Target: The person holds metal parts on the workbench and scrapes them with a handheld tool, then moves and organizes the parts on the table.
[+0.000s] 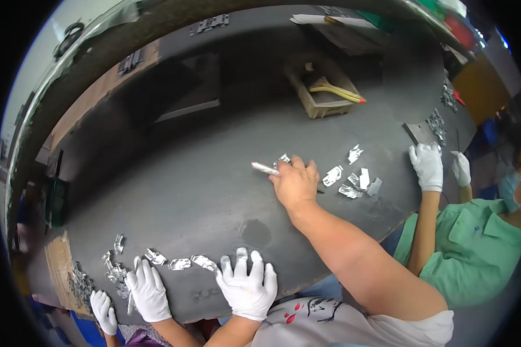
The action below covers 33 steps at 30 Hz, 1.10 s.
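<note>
My right hand (297, 180), bare, reaches over the middle of the dark table, its fingers closed around a slim, pen-like silver rod (264, 168). A dark tip shows on the other side of the palm. Just beyond the fingers lies a small shiny metal piece (282, 159). My left hand (248, 284), in a white glove, rests on the table near its front edge with the fingers spread. Its outer finger is close to a bent metal piece (204, 263); whether they touch I cannot tell. Several similar metal pieces (333, 176) lie to the right of my right hand.
A bin (315, 111) with yellow-handled pliers (337, 91) stands at the back. On the left, a co-worker's gloved hands (149, 290) are near loose metal pieces (117, 272). To the right, another co-worker's gloved hand (427, 166) touches a metal plate (418, 133).
</note>
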Each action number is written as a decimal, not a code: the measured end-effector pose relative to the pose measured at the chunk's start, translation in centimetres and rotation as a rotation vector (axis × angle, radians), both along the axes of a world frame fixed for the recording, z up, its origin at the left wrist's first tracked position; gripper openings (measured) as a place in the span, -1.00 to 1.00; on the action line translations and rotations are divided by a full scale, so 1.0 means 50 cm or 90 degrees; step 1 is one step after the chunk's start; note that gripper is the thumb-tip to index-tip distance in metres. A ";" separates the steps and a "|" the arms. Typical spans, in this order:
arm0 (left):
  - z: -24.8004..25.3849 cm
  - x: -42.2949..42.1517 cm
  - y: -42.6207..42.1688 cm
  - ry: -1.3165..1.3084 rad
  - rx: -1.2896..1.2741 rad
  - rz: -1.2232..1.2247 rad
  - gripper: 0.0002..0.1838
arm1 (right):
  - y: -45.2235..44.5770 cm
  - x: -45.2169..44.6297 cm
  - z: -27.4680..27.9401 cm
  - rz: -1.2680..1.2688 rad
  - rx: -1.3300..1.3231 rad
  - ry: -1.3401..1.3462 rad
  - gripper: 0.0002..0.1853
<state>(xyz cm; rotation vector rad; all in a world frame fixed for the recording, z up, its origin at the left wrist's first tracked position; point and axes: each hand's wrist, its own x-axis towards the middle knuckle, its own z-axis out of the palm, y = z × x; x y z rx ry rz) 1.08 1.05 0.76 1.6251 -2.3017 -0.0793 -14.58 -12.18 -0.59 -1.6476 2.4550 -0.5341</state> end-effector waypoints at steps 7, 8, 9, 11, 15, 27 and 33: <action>0.002 0.007 0.002 0.033 0.007 0.022 -0.66 | 0.153 0.025 -0.013 0.367 -0.041 0.054 -0.65; -0.002 0.007 0.000 0.029 -0.005 0.024 -0.68 | 0.173 0.025 -0.010 0.370 -0.050 0.050 -0.65; -0.007 0.008 0.005 0.021 -0.015 0.026 -0.69 | 0.197 0.029 -0.007 0.374 -0.056 0.041 -0.65; -0.013 0.012 0.012 0.036 -0.002 0.034 -0.67 | 0.238 0.027 -0.010 0.375 -0.053 0.049 -0.65; -0.019 0.003 0.006 0.031 0.054 0.098 -0.55 | 0.297 0.000 -0.005 0.338 -0.028 0.087 -0.67; -0.005 -0.006 -0.028 -0.013 0.110 0.026 -0.57 | 0.275 -0.095 0.057 0.077 -0.221 -0.245 -0.71; -0.005 0.088 -0.024 -0.026 0.040 0.096 -0.39 | 0.338 -0.031 0.052 0.008 -0.080 -0.718 -0.63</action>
